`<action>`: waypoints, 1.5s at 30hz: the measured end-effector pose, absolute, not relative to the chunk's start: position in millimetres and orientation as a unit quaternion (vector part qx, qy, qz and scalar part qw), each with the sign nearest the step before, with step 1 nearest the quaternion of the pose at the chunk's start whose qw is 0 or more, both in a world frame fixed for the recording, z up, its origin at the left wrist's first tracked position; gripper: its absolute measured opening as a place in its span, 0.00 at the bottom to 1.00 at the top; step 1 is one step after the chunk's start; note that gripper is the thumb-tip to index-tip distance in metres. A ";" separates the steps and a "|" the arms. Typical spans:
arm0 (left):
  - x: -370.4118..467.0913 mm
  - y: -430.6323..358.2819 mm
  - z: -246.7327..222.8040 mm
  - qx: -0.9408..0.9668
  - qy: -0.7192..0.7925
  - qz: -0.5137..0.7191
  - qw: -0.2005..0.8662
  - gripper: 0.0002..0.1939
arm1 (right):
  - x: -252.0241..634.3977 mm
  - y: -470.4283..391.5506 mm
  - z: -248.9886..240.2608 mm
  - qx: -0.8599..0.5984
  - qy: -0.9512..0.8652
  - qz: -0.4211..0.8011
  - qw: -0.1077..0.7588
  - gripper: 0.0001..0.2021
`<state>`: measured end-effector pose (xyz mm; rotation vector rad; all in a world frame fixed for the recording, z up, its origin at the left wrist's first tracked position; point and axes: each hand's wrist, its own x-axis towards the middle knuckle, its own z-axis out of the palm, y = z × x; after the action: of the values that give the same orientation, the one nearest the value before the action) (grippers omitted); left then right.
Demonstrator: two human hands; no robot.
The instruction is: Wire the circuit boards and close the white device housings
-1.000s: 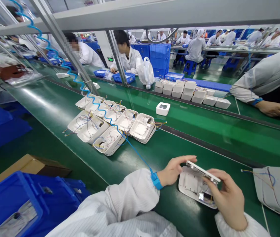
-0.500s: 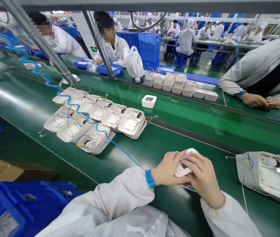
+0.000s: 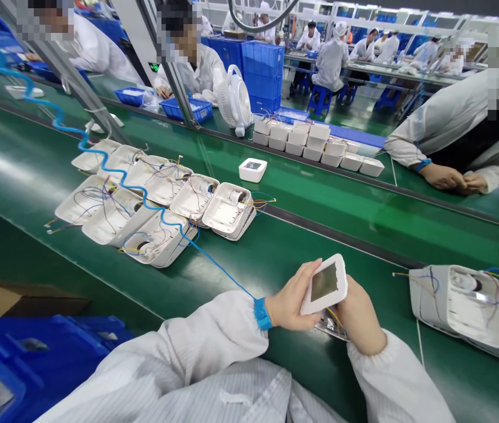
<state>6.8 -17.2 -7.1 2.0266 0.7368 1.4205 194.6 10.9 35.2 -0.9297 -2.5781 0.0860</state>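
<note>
My left hand (image 3: 296, 295) grips a white square plastic cover with a dark display window (image 3: 325, 282) by its left side, thumb below and fingers on the upper edge. The cover is tilted up, its window facing me. My right hand (image 3: 360, 310) is behind the cover's right edge, and its fingers are hidden there. Under both hands, a part with yellow wires and shiny metal (image 3: 331, 322) lies on the green bench, mostly covered. A blue wrist strap (image 3: 262, 314) with a coiled blue cord (image 3: 218, 267) is on my left wrist.
Open white housings with loose wires (image 3: 157, 232) stand in stacks to the left. More housings (image 3: 461, 305) stand at the right. A white unit (image 3: 252, 170) sits on the green conveyor (image 3: 320, 194). Co-workers sit across, near a white fan (image 3: 235, 103) and stacked white housings (image 3: 296, 147).
The cover has been lifted and tilted so its window faces me. My right hand has moved from the cover's top to behind its right edge. The camera view has shifted slightly.
</note>
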 end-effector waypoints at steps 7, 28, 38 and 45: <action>7.1 -19.1 -6.5 0.716 0.264 0.492 0.419 0.54 | 188.0 1.0 41.6 -0.328 -0.938 -0.031 0.107 0.08; 5.2 -20.8 2.0 0.676 0.272 0.490 0.478 0.52 | 188.7 2.8 36.7 -0.395 -0.873 0.128 0.255 0.11; 3.1 -19.0 6.5 0.693 0.278 0.481 0.459 0.50 | 189.0 3.4 35.5 -0.394 -0.869 0.136 0.269 0.12; 1.3 -16.8 13.5 0.710 0.271 0.473 0.445 0.47 | 189.5 3.8 33.2 -0.402 -0.865 0.120 0.274 0.13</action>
<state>1.3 -16.8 13.5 1.7597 0.6708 1.1731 189.5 3.8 33.2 -1.0804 -2.3270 0.3219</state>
